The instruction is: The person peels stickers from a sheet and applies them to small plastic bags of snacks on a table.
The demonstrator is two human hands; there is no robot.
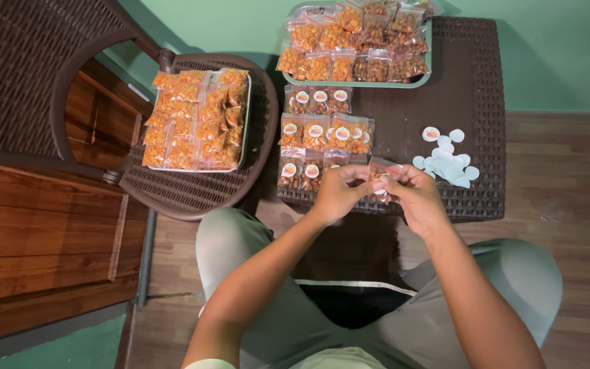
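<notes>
Clear plastic forms the small snack packet, which is pinched between the closed fingers of the left hand and right hand above the near edge of the dark woven desk. Labelled packets with round orange-and-white stickers are laid in rows just beyond. Loose round white stickers are scattered to the right, and unlabelled packets fill a green tray.

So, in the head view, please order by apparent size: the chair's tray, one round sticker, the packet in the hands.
1. Chair's tray
2. Packet, partly hidden by the hands, nearer the camera
3. Round sticker
</notes>
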